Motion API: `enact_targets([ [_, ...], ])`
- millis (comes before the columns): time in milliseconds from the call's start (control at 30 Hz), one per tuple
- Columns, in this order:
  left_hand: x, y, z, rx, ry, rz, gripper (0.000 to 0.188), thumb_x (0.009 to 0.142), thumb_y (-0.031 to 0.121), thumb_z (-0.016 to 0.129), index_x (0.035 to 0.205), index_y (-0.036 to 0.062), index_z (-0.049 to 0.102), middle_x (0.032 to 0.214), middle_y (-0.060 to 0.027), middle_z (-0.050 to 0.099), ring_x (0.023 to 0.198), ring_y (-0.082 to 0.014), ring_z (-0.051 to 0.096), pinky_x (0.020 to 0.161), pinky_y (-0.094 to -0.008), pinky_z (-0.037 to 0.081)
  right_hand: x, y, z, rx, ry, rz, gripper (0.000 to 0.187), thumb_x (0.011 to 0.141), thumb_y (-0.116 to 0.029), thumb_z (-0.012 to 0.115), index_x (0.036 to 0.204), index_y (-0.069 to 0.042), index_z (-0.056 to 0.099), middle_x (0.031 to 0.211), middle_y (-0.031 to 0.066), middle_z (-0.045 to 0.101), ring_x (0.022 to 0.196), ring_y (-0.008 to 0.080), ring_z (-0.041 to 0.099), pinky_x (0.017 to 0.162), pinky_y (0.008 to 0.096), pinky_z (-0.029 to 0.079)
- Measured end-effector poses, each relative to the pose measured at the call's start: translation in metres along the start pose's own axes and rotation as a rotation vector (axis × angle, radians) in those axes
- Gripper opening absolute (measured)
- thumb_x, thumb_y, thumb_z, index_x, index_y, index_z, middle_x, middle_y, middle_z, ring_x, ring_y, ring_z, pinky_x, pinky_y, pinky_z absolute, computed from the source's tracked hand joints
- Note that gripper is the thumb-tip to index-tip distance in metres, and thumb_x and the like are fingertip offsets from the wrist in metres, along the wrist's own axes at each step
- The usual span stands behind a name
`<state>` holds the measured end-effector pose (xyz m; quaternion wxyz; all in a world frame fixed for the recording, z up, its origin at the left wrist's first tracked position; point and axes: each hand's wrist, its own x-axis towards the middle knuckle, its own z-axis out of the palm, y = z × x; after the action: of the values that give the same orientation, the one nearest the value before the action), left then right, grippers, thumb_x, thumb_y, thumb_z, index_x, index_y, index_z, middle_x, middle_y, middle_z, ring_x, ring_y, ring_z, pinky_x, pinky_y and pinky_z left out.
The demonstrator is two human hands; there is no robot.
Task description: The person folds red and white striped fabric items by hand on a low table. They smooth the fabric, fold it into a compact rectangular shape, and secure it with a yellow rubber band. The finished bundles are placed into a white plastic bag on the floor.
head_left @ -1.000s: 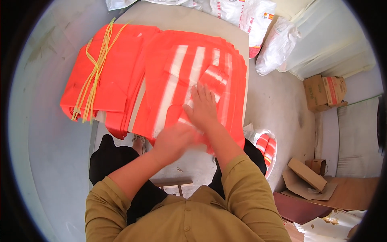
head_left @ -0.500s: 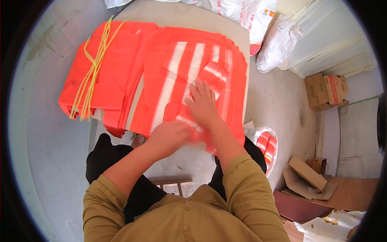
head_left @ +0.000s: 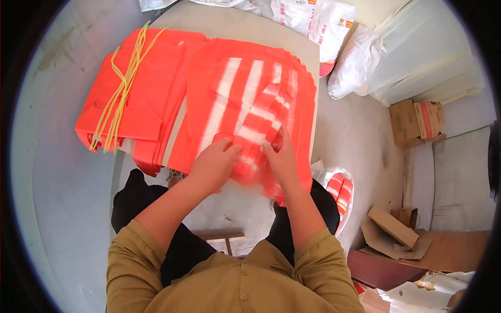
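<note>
Evidently the folding is only partway along: a narrow, cloth-like orange-red strip with white bands [head_left: 253, 134] lies doubled over itself, slanting across the stack between the two hands, its near end blurred. The left hand [head_left: 215, 163] is at its left edge, thumb and forefinger bent fairly close; whether these fingers pinch the material cannot be told. The right hand [head_left: 282, 156] is at its right edge, thumb and forefinger parted, touching the strip; whether they grip it is unclear too. Beneath spreads a broad, fanned stack of flat orange-red sheets with white stripes [head_left: 203, 94], many layers deep, so much remains unfolded. Left of it, a thick pile of plain orange-red material [head_left: 162, 88] bears a bunch of thin yellow cords [head_left: 122, 96], touched by neither hand. Both piles sit on a beige-topped table [head_left: 229, 23]. Lower, beside the right leg, an open white plastic bag [head_left: 317, 168] holds compact, white-banded orange-red rolls [head_left: 344, 195], apparently done already. Past the table's far edge are printed white sacks [head_left: 292, 14].
</note>
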<state>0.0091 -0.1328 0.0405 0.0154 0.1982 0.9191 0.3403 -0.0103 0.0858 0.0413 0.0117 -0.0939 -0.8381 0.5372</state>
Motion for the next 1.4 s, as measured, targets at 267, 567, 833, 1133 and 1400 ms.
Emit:
enact_targets([
  [267,0.0,0.011,-0.001,-0.188,-0.174,-0.124,0.052,0.088,0.006,0.073,0.137,0.0141,0.059,0.15,-0.0176,0.046,0.095,-0.0295,0.071,0.088,-0.0422,0.058,0.024,-0.01,-0.001,0.171,-0.067,0.065,0.077,0.089,-0.012,0.076,0.153,0.002,0.035,0.133,0.0215,0.062,0.117,0.0266,0.066,0.092,0.0374,0.057],
  [567,-0.007,0.022,0.002,-0.249,-0.26,-0.019,0.048,0.083,0.008,0.076,0.129,0.0134,0.066,0.148,-0.0228,0.044,0.098,-0.0335,0.071,0.091,-0.0438,0.057,0.03,0.0,0.005,0.093,-0.016,-0.024,0.096,0.086,-0.009,0.08,0.163,-0.006,0.022,0.124,0.0193,0.065,0.103,0.0236,0.068,0.082,0.0356,0.059],
  [833,-0.002,0.006,-0.015,-0.084,-0.066,0.028,0.029,0.089,0.019,0.072,0.117,0.0131,0.071,0.132,-0.0181,0.061,0.116,-0.0393,0.063,0.096,-0.047,0.054,0.024,0.002,-0.006,0.261,-0.105,0.13,0.099,0.084,0.002,0.076,0.164,-0.007,0.019,0.133,0.018,0.061,0.11,0.0261,0.067,0.085,0.0386,0.061],
  [1133,-0.019,-0.095,-0.127,0.424,0.466,-0.56,0.059,0.088,0.041,0.077,0.132,0.0038,0.063,0.139,-0.0224,0.055,0.133,-0.0404,0.05,0.109,-0.0478,0.047,0.019,0.0,-0.027,0.388,-0.131,0.247,0.105,0.085,0.004,0.073,0.169,-0.009,0.011,0.152,0.0186,0.048,0.125,0.0287,0.06,0.098,0.041,0.057],
  [1400,-0.053,-0.135,-0.136,0.541,0.426,-0.725,0.047,0.089,0.043,0.076,0.112,0.0025,0.069,0.127,-0.0161,0.059,0.121,-0.0349,0.056,0.097,-0.0464,0.053,0.008,-0.001,-0.037,0.498,-0.115,0.292,0.099,0.09,0.002,0.068,0.17,-0.014,0.013,0.154,0.0174,0.047,0.126,0.0289,0.06,0.101,0.0433,0.056],
])
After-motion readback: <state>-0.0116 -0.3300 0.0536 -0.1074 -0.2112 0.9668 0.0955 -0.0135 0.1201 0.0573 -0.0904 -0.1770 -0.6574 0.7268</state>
